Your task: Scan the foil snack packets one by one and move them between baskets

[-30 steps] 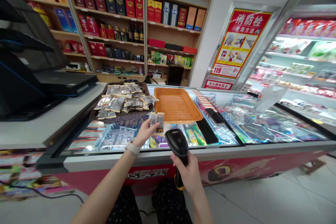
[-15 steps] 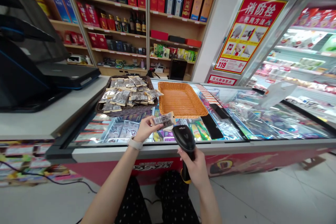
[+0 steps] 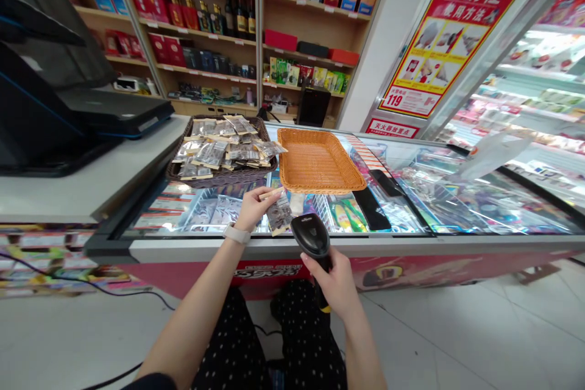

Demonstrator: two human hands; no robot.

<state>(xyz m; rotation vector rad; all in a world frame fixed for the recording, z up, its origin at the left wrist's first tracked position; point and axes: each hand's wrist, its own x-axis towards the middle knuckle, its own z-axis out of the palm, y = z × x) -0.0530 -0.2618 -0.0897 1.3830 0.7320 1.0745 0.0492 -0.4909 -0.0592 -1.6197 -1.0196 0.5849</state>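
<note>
Pinched in my left hand (image 3: 253, 210) is a small clear packet (image 3: 278, 214) with dark contents, hanging over the glass top of the freezer. My right hand (image 3: 335, 283) is wrapped around the handle of a black barcode scanner (image 3: 311, 234), whose head sits just right of the packet and close to it. Beyond my left hand, a dark brown wicker basket (image 3: 214, 181) holds a heap of similar packets (image 3: 212, 152). An orange wicker basket (image 3: 320, 161) with a bare bottom stands to its right.
Two dark phones lie on the freezer glass, one (image 3: 371, 208) nearer than the other (image 3: 386, 183). A black machine (image 3: 91, 116) stands on the white counter (image 3: 59, 195) at left. Shelves of boxes and bottles (image 3: 240, 15) rise behind. A cable (image 3: 91, 283) crosses the floor at left.
The packet in my left hand has turned from lying sideways to hanging downward. The scanner has shifted slightly left with my right hand. The camera view has tilted down a little.
</note>
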